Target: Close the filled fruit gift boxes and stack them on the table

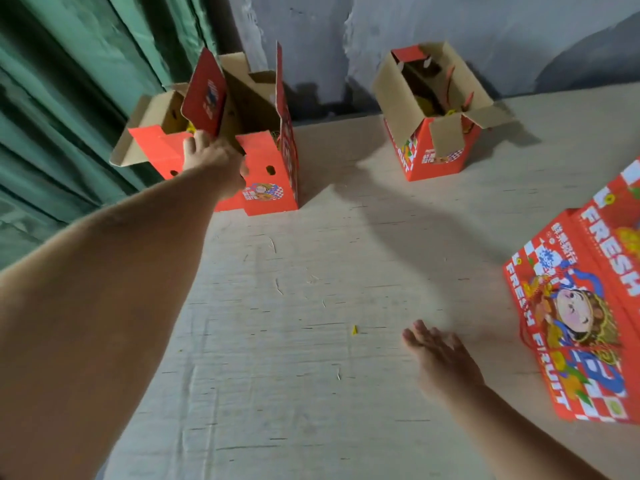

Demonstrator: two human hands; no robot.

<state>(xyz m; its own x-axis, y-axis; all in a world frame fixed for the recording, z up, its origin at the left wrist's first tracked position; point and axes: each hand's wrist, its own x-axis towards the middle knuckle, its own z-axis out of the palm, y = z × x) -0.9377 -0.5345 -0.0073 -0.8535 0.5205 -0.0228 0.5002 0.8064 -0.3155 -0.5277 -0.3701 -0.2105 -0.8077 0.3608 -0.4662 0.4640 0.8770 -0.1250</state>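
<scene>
An open red fruit gift box [266, 181] stands at the table's far left, its flaps up and yellow fruit showing inside. My left hand [211, 157] reaches to its front rim; the fingers go over the rim under a raised red flap [204, 93] and the thumb lies on the outer face. A second open box [434, 140] stands at the back, right of centre, untouched. Closed boxes [585, 306] printed "FRESH FRUIT" lie at the right edge. My right hand [440, 355] is spread flat, fingers straight, low over the table and holding nothing.
The pale cardboard-covered table [294, 341] carries small straw bits and a yellow scrap [354, 329]. A green curtain [69, 98] hangs along the left side. A grey wall [485, 29] runs behind the boxes.
</scene>
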